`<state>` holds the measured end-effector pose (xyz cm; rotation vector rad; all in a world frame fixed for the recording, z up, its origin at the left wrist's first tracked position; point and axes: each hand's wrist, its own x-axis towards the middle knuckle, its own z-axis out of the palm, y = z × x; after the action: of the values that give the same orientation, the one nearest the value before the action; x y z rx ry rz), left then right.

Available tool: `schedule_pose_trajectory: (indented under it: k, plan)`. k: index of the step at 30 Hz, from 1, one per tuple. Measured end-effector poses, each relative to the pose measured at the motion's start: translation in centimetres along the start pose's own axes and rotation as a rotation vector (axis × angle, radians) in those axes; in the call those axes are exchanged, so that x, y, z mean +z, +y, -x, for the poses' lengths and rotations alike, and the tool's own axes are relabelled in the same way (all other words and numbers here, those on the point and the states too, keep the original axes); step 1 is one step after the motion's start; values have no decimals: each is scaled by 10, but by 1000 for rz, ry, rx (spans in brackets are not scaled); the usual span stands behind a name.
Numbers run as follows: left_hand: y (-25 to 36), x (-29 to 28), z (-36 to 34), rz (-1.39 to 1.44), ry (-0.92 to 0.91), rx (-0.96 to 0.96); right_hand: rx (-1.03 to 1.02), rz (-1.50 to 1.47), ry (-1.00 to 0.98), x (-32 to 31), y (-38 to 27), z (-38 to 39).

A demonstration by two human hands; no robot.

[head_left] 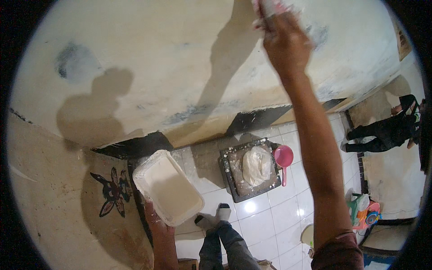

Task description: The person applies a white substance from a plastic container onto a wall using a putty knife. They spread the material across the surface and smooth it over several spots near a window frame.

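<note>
My right hand [288, 42] is raised against the patchy cream wall [171, 54], closed on a pale, pink-and-white tool [272, 11] whose shape is partly cut off at the top edge. My left hand [155, 211] grips the left side of a white rectangular tray [193, 207] holding smooth off-white paint or filler. Below, a dark square stool [234, 191] spattered with white carries a crumpled white plastic bag [255, 166]. A pink dipper [283, 156] lies at that stool's right side.
Tiled floor [252, 225] is under my socked feet. A side wall [54, 189] with a painted flower is at left. Another person in dark clothes [382, 130] stands at right, above colourful items [364, 211]. A pale bucket [307, 234] sits behind my right arm.
</note>
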<state>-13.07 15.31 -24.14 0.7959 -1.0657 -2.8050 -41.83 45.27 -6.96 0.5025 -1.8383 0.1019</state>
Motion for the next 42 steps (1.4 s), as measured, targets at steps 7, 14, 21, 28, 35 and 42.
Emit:
schedule_pose_trajectory:
  k: [7,14,21,28,35,42]
  plan:
    - [-8,-23,-12,-38,-28,-1,5,-93,-462,16,-39,211]
    - [6,-8,-4,-99,129,-16,677,-155,-325,-16,-106,192]
    - [23,-32,2,-113,128,9,948,-158,-78,26,-143,132]
    - [10,-149,9,183,234,8,635,-294,-82,107,-268,130]
    - [45,-131,24,342,172,53,589,-686,-445,99,-390,152]
    - [52,-132,27,229,194,65,660,-708,-547,33,-350,168]
